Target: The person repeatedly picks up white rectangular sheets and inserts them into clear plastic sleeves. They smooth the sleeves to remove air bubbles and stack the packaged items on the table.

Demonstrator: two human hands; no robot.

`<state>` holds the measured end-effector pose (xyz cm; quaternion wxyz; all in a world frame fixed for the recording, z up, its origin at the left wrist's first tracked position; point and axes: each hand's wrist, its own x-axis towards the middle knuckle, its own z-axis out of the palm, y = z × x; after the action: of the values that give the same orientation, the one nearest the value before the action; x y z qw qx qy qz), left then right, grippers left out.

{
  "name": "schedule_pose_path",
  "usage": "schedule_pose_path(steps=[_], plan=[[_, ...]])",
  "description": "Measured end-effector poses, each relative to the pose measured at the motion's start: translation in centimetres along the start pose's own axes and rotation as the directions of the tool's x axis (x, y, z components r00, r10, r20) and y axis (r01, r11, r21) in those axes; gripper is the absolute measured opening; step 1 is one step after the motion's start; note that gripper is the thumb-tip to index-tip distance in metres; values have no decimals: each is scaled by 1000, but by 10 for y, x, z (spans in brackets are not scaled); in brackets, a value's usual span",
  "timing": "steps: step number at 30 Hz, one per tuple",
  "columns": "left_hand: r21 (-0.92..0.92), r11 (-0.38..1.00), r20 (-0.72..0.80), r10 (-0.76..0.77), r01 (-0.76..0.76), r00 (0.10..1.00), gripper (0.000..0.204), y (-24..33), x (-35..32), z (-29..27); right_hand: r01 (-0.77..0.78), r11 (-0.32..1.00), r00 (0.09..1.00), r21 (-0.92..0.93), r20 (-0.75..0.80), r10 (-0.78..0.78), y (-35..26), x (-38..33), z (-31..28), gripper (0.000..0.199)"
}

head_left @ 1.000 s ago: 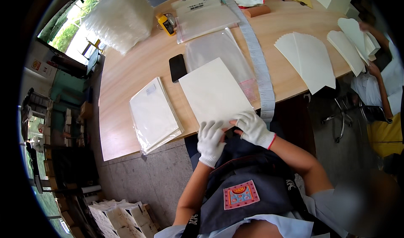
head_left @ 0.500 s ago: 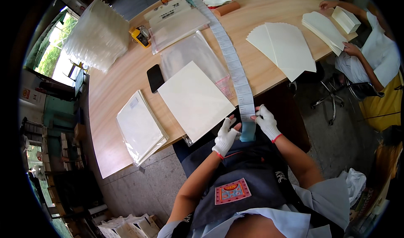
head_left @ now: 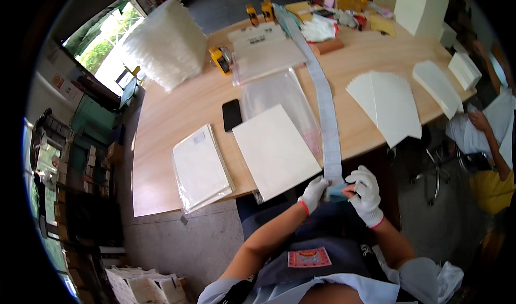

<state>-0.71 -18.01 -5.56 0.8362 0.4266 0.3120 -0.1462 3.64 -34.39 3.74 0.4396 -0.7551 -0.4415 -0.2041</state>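
Note:
A long strip of pale labels [head_left: 327, 110] on a bluish backing runs down the table and over its near edge towards me. My left hand [head_left: 313, 194], in a white fingertip-less glove, pinches the left side of the strip by its bent bluish end [head_left: 337, 193]. My right hand [head_left: 367, 195], gloved the same way, has its fingers curled and its thumb and fingertips closed at the right of that end. Whether a loose label is between them is too small to tell. Left of the strip, a white board [head_left: 277, 152] lies over clear plastic bags [head_left: 282, 100].
Bagged white sheets [head_left: 200, 167] lie at the near left, by a black phone [head_left: 231, 115]. A tall stack of clear bags [head_left: 166, 46] stands behind. Fanned white card [head_left: 388, 108] lies right, where a co-worker's hand [head_left: 478, 120] shows. Yellow bottles [head_left: 220, 60] stand farther back.
My left hand has moved onto the strip's end and closed there. My right hand has come round its right side, fingers curling. The strip's end has bent. The view has shifted.

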Motion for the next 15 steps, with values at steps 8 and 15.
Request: schedule_pose_path(steps=[8,15], plan=[[-643,685,-418,58,-341,906,10,-15,-52,-119,-698,470,704,540,399,587,13,26,45,7],[-296,895,-336,229,-333,914,15,-44,-144,-140,-807,363,589,466,683,431,52,69,145,13]])
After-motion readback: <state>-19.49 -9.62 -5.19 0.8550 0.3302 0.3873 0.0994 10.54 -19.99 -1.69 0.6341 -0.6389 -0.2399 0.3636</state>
